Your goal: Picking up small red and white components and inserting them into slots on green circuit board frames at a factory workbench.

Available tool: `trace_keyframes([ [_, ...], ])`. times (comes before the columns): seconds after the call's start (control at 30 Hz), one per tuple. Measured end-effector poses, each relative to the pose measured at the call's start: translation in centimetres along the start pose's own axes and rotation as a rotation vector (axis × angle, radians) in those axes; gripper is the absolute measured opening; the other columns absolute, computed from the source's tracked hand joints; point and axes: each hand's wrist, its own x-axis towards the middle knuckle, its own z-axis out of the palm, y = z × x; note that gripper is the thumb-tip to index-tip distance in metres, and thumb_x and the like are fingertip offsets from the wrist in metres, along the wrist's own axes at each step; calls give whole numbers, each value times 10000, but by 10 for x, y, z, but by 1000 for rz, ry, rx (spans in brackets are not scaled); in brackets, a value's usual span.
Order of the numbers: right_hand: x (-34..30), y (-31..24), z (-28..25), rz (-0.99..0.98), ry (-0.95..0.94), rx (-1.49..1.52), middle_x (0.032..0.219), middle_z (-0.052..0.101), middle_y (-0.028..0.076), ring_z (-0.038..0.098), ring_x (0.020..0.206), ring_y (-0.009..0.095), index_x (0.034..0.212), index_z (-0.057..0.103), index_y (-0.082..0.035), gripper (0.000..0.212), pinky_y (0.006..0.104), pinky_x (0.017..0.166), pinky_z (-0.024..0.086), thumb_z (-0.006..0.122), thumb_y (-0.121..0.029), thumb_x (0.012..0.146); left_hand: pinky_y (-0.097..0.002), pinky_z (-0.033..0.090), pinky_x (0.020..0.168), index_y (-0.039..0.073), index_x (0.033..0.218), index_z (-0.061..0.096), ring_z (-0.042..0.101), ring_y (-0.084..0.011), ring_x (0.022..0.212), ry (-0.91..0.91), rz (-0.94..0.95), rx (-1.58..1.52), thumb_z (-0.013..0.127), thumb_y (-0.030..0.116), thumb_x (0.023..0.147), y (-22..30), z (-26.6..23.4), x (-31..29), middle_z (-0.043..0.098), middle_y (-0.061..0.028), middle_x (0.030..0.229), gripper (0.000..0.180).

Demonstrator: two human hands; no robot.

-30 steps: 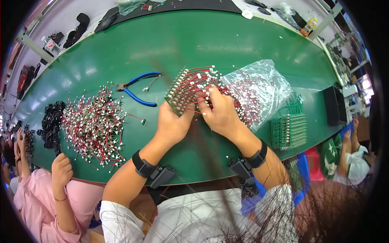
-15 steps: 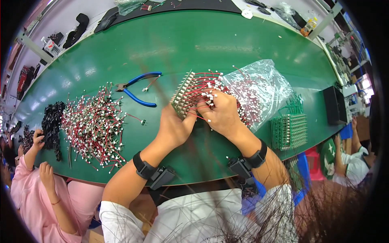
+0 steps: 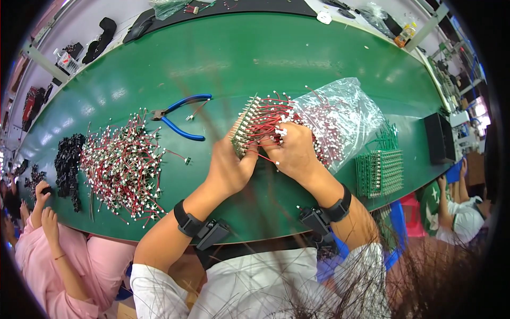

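Note:
My left hand point(image 3: 227, 167) is closed around the near end of a green circuit board panel point(image 3: 240, 132), which stands tilted on its edge. From the panel's connectors, rows of red wires point(image 3: 272, 112) with white plugs run off to the right. At the panel's near end, my right hand point(image 3: 297, 151) pinches a red wire; its fingertips are partly hidden among the others. Right behind that hand, a clear plastic bag point(image 3: 353, 114) lies over a heap of white-plugged red wires point(image 3: 325, 130).
Blue-handled cutting pliers point(image 3: 183, 133) lie left of my hands, beside a large pile of wired connectors point(image 3: 122, 167). Black parts point(image 3: 68, 165) sit farther left, near a co-worker's hand point(image 3: 41, 192). To the right stand stacked green panels point(image 3: 385, 173) and a black box point(image 3: 440, 139).
The panel has shifted slightly right and turned a little in my left hand. My right hand stays close by it. The co-worker's hands at the left have moved slightly left and nearer.

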Motion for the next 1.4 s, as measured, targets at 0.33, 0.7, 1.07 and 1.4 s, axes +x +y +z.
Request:
trace_keyframes([
  [0.33,-2,3,-3,-6,-9,-41,726,610,191,611,654,421,778,579,11,144,487,577,492,714,-27,745,-327,519,803,-17,1289,547,670,-197,853,-25,-36,46,572,-12,869,-4,-2,-2,706,-166,970,421],
  [0.7,1,7,0,35,-69,-56,691,643,179,626,558,361,947,651,11,155,412,510,481,696,-66,820,-311,512,780,-5,1210,601,661,-240,838,38,40,89,581,-19,877,-16,-2,2,693,-169,973,334],
  [1.07,9,-2,-9,199,-200,104,706,590,166,618,642,314,955,585,24,117,416,618,476,563,-84,914,-284,451,942,-33,1185,605,588,-136,1048,295,-141,-185,555,-26,935,-12,-14,13,659,-59,1152,255],
  [1.4,10,-10,-7,105,-299,258,874,650,168,658,780,269,1126,613,11,221,355,736,516,501,-13,937,-283,481,874,-26,1129,632,618,-125,968,299,-89,-189,598,-18,919,-16,-12,11,685,-65,1086,214],
])
